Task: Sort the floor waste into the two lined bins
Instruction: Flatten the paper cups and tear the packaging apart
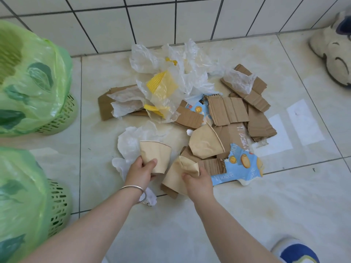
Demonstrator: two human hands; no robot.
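Now, from my head view, my left hand [141, 170] grips a paper cup [155, 157] and my right hand [197, 180] pinches a crushed cup [181, 175] at the pile's near edge. I judge this the pickup step; next both go leftward to a lined bin [28, 202], over bare floor [95, 158] between.

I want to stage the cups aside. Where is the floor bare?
Bare tile lies between the two bins and the pile, and right of the cardboard toward the slipper. Crowded: the pile under both hands, left and right.
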